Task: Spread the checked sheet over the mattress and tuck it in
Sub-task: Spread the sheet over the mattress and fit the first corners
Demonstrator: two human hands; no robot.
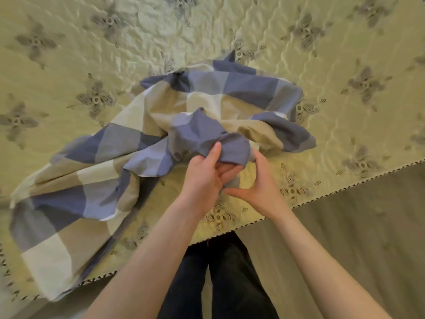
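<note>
soft, light checked sheet bunched on the mattress; left hand pinches a fold, right hand touches it, fingers straight; better to grab a hem.

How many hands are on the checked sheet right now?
2. The left hand pinches a blue fold of the checked sheet near the mattress edge; the right hand touches that fold from the right, fingertips partly hidden.
</note>
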